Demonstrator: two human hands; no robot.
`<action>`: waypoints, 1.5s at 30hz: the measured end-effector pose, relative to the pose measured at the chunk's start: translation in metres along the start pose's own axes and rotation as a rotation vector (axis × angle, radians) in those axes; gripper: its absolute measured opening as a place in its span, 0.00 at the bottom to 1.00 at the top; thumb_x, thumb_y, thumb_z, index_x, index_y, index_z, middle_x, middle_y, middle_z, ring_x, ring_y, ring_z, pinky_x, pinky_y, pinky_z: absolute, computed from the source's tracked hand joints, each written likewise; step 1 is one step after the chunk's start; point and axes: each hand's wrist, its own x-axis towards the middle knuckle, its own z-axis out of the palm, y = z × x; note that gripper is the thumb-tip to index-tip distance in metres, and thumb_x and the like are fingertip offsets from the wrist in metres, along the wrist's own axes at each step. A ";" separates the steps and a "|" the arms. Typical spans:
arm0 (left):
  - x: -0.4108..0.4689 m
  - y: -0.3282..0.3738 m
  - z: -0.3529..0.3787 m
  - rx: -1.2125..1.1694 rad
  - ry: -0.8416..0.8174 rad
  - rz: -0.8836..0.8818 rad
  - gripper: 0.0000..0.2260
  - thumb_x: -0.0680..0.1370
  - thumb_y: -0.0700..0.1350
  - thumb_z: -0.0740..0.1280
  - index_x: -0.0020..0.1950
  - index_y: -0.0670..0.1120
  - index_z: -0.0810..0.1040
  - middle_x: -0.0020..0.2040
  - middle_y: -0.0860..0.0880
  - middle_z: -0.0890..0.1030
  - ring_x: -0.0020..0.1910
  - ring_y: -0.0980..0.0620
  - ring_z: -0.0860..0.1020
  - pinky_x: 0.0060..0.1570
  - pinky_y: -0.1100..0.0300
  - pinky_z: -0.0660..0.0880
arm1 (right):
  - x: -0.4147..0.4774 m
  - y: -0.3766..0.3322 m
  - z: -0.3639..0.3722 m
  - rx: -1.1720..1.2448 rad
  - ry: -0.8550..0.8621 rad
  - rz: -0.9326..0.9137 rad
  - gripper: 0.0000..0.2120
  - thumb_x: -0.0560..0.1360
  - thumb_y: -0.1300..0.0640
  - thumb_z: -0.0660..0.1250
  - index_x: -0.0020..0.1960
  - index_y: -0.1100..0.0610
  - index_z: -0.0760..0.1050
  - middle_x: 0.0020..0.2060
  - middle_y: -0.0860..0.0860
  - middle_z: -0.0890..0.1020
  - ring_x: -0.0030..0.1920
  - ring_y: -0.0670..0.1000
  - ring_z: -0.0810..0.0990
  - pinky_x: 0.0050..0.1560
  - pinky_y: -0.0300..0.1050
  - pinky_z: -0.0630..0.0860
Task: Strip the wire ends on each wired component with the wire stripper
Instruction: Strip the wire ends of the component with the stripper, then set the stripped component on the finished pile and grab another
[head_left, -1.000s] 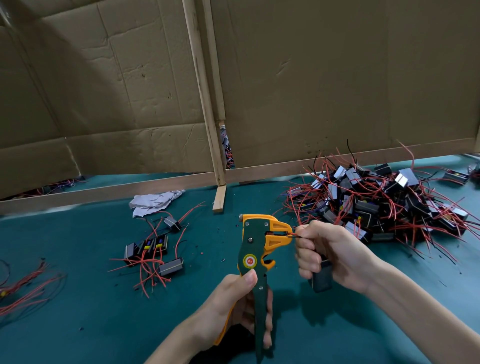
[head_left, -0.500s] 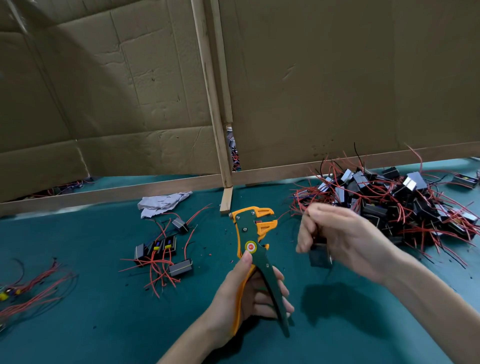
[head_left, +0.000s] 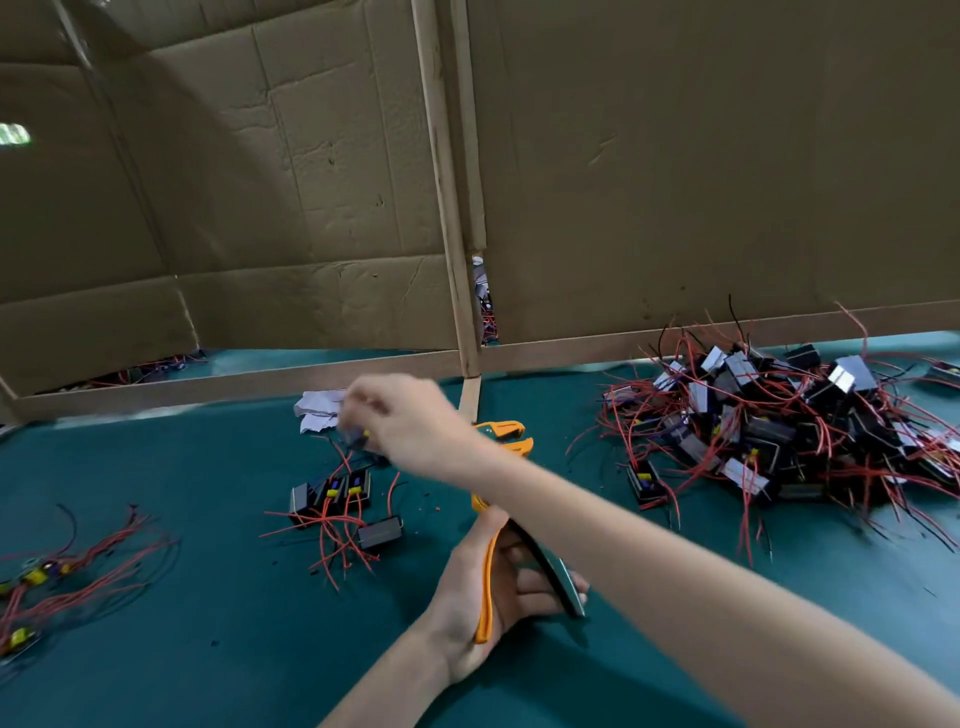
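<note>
Teal matting covers the table (head_left: 156, 675), and creased cardboard walls (head_left: 675, 156) braced by a pale wooden strip (head_left: 447, 208) close it off across the upper half of the frame.

At lower centre the left hand (head_left: 483, 613) lies palm up with its fingers curled round the handles of the wire stripper (head_left: 487, 582). The orange handle runs along the palm, the green one crosses the fingertips, and the two handles are spread apart. The stripper's middle is hidden behind the right forearm. Only its orange-and-green head shows above the arm, near the foot of the wooden strip.

The right hand (head_left: 410, 421) reaches across to centre left and is smeared by motion blur. A small dark piece with a yellow spot sits at its fingertips, but whether the fingers grip it cannot be told.

Just below that hand, a small group of black components (head_left: 337, 493) with red wires lies on the matting. A crumpled pale scrap (head_left: 317, 410) is half hidden behind the hand.

A large tangled pile of components (head_left: 769, 431) fills the right side and is cut off at the frame edge. More red wires (head_left: 67, 566) trail off the left edge.
</note>
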 end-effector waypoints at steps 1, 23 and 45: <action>-0.001 0.000 0.000 0.015 -0.006 0.019 0.20 0.74 0.56 0.57 0.47 0.41 0.79 0.42 0.39 0.80 0.37 0.42 0.80 0.41 0.49 0.79 | 0.001 0.003 0.011 -0.084 -0.080 0.023 0.10 0.80 0.60 0.61 0.58 0.63 0.76 0.53 0.59 0.81 0.52 0.56 0.78 0.49 0.44 0.70; 0.019 0.019 -0.051 0.083 0.241 0.186 0.25 0.71 0.59 0.64 0.50 0.37 0.78 0.41 0.37 0.81 0.41 0.36 0.82 0.45 0.47 0.81 | -0.128 0.160 -0.128 -0.668 -0.114 0.397 0.12 0.73 0.56 0.70 0.53 0.41 0.78 0.47 0.42 0.72 0.51 0.46 0.72 0.56 0.49 0.66; 0.007 0.022 -0.045 0.095 0.016 0.194 0.24 0.76 0.57 0.59 0.52 0.37 0.79 0.43 0.36 0.79 0.42 0.36 0.81 0.47 0.43 0.79 | -0.139 0.141 -0.084 0.043 0.200 0.273 0.08 0.79 0.57 0.65 0.41 0.54 0.76 0.32 0.45 0.81 0.32 0.39 0.74 0.37 0.31 0.69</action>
